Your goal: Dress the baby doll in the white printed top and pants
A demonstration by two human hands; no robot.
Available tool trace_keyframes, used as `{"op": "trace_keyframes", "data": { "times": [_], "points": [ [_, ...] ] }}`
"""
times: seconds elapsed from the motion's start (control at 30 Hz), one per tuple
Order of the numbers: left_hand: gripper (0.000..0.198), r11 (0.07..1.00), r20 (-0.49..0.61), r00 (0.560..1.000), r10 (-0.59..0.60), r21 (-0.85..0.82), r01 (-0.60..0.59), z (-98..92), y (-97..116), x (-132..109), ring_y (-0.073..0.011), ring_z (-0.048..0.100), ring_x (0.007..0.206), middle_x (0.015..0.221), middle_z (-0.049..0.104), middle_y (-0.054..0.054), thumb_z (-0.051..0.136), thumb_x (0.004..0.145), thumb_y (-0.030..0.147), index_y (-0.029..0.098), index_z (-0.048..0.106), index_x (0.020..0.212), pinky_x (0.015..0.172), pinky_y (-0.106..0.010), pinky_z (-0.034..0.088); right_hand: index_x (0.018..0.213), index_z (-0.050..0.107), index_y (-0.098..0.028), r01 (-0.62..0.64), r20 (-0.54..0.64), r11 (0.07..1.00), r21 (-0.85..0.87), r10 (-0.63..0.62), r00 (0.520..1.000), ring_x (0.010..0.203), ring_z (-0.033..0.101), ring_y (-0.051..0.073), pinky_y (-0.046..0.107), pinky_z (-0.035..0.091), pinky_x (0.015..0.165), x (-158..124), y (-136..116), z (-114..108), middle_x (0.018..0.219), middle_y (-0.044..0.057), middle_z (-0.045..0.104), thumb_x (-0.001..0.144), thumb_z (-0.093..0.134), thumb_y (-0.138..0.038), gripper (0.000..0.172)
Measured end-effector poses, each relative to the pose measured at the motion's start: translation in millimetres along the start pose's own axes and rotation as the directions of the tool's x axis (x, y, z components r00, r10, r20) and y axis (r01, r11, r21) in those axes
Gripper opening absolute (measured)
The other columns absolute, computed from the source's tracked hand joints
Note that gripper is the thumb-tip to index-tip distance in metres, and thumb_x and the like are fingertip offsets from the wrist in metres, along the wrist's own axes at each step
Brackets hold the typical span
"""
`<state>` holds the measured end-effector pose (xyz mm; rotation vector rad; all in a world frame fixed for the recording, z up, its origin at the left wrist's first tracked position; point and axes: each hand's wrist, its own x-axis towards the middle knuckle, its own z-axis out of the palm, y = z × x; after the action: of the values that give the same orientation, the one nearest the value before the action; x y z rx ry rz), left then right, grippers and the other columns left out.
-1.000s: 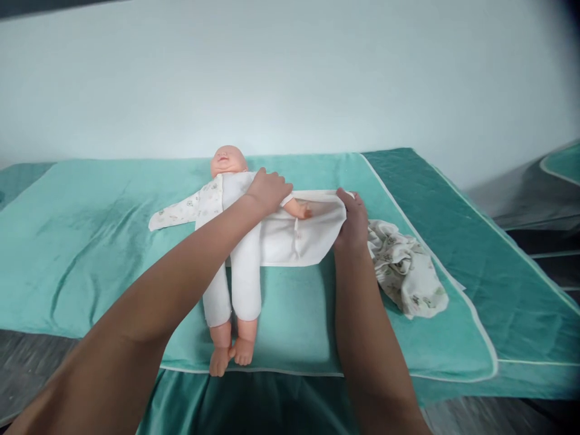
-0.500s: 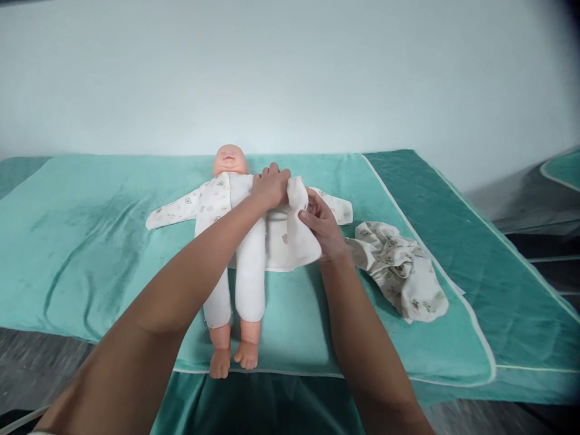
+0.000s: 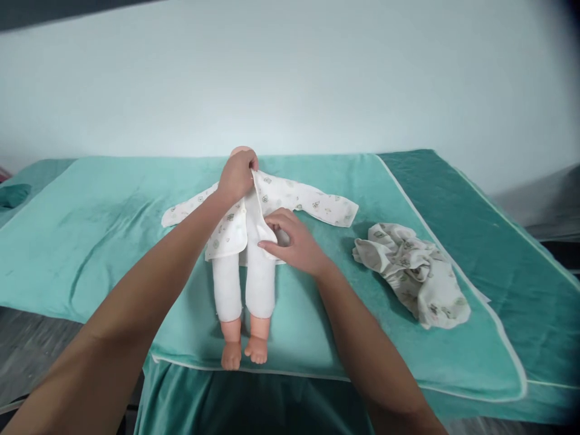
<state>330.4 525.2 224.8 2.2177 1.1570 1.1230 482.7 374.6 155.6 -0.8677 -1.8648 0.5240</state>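
A baby doll (image 3: 259, 347) lies on its back, its white padded legs (image 3: 260, 290) and bare feet towards me. It wears a white baby shirt (image 3: 312, 199) with small prints, sleeves spread to both sides and the front parted. At the neck, my left hand (image 3: 240, 175) is closed on the shirt's collar edge and hides most of the doll's head. My right hand (image 3: 296, 240) touches the lower corner of the right front flap, its thumb and fingers apart around the edge. Part of the flap's inside shows beside the fingers.
To the right lies a crumpled printed baby garment (image 3: 417, 272). Beneath everything is a light green mat (image 3: 118, 241) with a white edge, on a darker green padded surface (image 3: 480, 235). A pale wall (image 3: 290, 78) rises behind.
The right front flap, folded outward before, now lies over the doll's right side of the chest as I see it. My left hand moved up to the neck; my right hand moved slightly left and down.
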Motion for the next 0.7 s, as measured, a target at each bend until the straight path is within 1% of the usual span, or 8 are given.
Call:
{"op": "trace_keyframes", "data": {
  "times": [0.07, 0.13, 0.23, 0.3, 0.4, 0.5, 0.63, 0.7],
  "points": [
    [0.024, 0.998, 0.002, 0.998, -0.061, -0.019, 0.061, -1.9, -1.0, -7.6, -0.019, 0.055, 0.077, 0.074, 0.06, -0.001, 0.052, 0.071, -0.001, 0.022, 0.046, 0.067, 0.077, -0.033, 0.044, 0.107, 0.063, -0.024, 0.085, -0.026, 0.991, -0.106, -0.089, 0.996, 0.093, 0.057, 0.021, 0.04, 0.046, 0.086, -1.0, -4.3, 5.0, 0.1, 0.005, 0.064, 0.096, 0.068, -0.029, 0.014],
    [0.022, 0.99, -0.03, 0.99, -0.135, -0.048, 0.133, -2.2, -0.9, -12.9, -0.0172, 0.056, 0.076, 0.077, 0.061, -0.001, 0.055, 0.076, 0.002, 0.022, 0.048, 0.071, 0.075, -0.032, 0.044, 0.109, 0.064, -0.024, 0.13, -0.04, 0.975, -0.179, -0.139, 0.989, 0.093, 0.058, 0.022, 0.041, 0.046, 0.086, -2.3, -8.4, 8.7, 0.101, 0.006, 0.067, 0.098, 0.064, -0.027, 0.012],
    [0.016, 0.963, -0.106, 0.964, -0.242, -0.143, 0.226, -3.4, -0.8, -15.4, -0.0157, 0.059, 0.079, 0.083, 0.064, 0.0, 0.057, 0.083, 0.008, 0.023, 0.051, 0.08, 0.077, -0.031, 0.045, 0.116, 0.066, -0.023, 0.144, -0.004, 0.963, -0.226, -0.149, 0.989, 0.097, 0.057, 0.024, 0.042, 0.046, 0.089, -4.3, -14.0, 10.3, 0.106, 0.007, 0.068, 0.096, 0.068, -0.032, 0.022],
    [0.01, 0.947, -0.084, 0.955, -0.286, -0.175, 0.268, -5.4, -0.6, -15.4, -0.0158, 0.061, 0.081, 0.085, 0.065, 0.0, 0.058, 0.089, 0.017, 0.023, 0.052, 0.085, 0.079, -0.031, 0.046, 0.12, 0.066, -0.023, 0.139, 0.032, 0.957, -0.253, -0.136, 0.99, 0.101, 0.057, 0.025, 0.043, 0.047, 0.091, -5.4, -17.0, 9.6, 0.111, 0.008, 0.069, 0.094, 0.071, -0.036, 0.029],
    [0.012, 0.945, 0.011, 0.951, -0.31, -0.106, 0.31, -7.3, 1.5, -16.3, -0.0174, 0.061, 0.083, 0.086, 0.065, -0.001, 0.065, 0.09, 0.028, 0.023, 0.054, 0.088, 0.08, -0.033, 0.046, 0.122, 0.065, -0.022, 0.134, 0.081, 0.941, -0.31, -0.115, 0.99, 0.104, 0.057, 0.026, 0.045, 0.046, 0.093, -6.1, -19.8, 8.4, 0.118, 0.008, 0.069, 0.092, 0.073, -0.034, 0.033],
    [0.02, 0.951, 0.052, 0.95, -0.309, 0.005, 0.309, -5.1, 4.1, -17.9, -0.0183, 0.06, 0.086, 0.088, 0.064, -0.001, 0.073, 0.082, 0.024, 0.023, 0.055, 0.091, 0.081, -0.033, 0.046, 0.119, 0.065, -0.02, 0.164, 0.085, 0.923, -0.347, -0.143, 0.986, 0.103, 0.057, 0.026, 0.044, 0.047, 0.092, -5.5, -20.5, 8.9, 0.117, 0.01, 0.068, 0.093, 0.071, -0.029, 0.028],
    [0.021, 0.968, 0.092, 0.965, -0.247, 0.061, 0.242, -0.5, 3.9, -18.4, -0.0187, 0.06, 0.091, 0.095, 0.065, -0.002, 0.072, 0.079, 0.016, 0.022, 0.055, 0.089, 0.085, -0.034, 0.045, 0.1, 0.064, -0.018, 0.196, 0.017, 0.887, -0.419, -0.208, 0.978, 0.093, 0.059, 0.023, 0.038, 0.049, 0.086, -6.1, -19.7, 12.0, 0.101, 0.011, 0.067, 0.096, 0.064, -0.023, 0.006],
    [0.018, 0.971, 0.1, 0.967, -0.235, 0.059, 0.23, 0.3, 2.8, -17.8, -0.0181, 0.06, 0.089, 0.092, 0.065, -0.001, 0.069, 0.079, 0.012, 0.022, 0.056, 0.087, 0.085, -0.034, 0.045, 0.088, 0.06, -0.02, 0.183, 0.001, 0.852, -0.49, -0.21, 0.978, 0.082, 0.058, 0.021, 0.035, 0.048, 0.077, -7.7, -20.1, 13.8, 0.088, 0.007, 0.065, 0.097, 0.063, -0.025, 0.011]
  ]
}}
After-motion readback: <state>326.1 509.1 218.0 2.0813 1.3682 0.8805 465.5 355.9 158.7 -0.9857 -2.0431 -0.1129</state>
